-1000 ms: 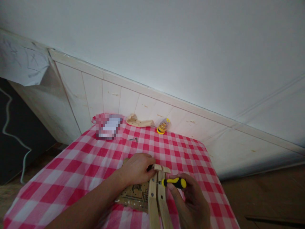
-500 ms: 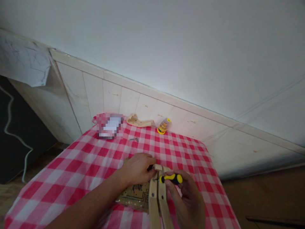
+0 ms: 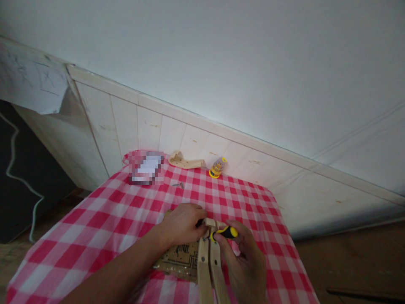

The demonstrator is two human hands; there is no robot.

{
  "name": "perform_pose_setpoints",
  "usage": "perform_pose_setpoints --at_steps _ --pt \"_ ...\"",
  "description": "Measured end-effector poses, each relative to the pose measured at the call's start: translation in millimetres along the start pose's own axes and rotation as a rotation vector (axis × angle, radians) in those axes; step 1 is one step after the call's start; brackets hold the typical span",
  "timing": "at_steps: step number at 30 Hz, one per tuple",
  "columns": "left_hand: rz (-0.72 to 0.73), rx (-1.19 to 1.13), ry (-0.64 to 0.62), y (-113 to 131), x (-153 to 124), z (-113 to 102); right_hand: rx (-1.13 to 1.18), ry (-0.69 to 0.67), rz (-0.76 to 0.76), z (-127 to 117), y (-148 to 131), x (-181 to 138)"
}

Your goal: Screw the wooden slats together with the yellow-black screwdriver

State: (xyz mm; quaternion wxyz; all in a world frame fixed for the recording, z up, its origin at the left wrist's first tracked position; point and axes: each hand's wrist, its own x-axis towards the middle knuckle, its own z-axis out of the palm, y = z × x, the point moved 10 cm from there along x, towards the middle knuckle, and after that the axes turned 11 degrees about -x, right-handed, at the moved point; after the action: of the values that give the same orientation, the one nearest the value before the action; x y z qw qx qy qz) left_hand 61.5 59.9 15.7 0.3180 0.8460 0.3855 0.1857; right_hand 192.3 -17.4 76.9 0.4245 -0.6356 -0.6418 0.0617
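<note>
My right hand (image 3: 245, 261) grips a yellow-and-black screwdriver (image 3: 226, 233), its tip at a screw near the top of the left of two pale wooden strips (image 3: 204, 270). The second strip (image 3: 218, 272) lies close beside it, with a dark hole in its face. My left hand (image 3: 185, 223) has its fingers closed on the upper end of the left strip, against a small crosswise wooden piece. Beneath my left wrist lies a brown taped package (image 3: 177, 261) with black print, partly hidden by the arm.
On the red-and-white checked tablecloth (image 3: 110, 215), a blurred phone-like object (image 3: 147, 169), a bent wooden piece (image 3: 186, 162) and a yellow-capped bit container (image 3: 217, 167) stand along the wall. Small metal screws (image 3: 179, 185) lie in front of them. White panelling (image 3: 177, 131) bounds the far side.
My right hand and the screwdriver's handle have shifted slightly left and upward, and the handle has tilted. The left hand and the wooden strips stay where they were.
</note>
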Motion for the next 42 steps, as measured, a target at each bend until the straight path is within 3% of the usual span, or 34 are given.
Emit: perform_pose_setpoints --at_steps 19,27,34,42 --pt "0.012 0.0 0.005 4 0 -3 -0.022 0.053 0.041 -5 5 -1" --pt "0.023 0.002 0.023 5 -1 -4 -0.004 -0.105 0.03 2 -3 -14" --pt "0.036 0.002 0.014 4 0 -2 0.076 0.073 0.2 -17 20 -41" --pt "0.059 0.0 0.024 7 0 -3 0.102 0.071 0.185 -15 20 -46"
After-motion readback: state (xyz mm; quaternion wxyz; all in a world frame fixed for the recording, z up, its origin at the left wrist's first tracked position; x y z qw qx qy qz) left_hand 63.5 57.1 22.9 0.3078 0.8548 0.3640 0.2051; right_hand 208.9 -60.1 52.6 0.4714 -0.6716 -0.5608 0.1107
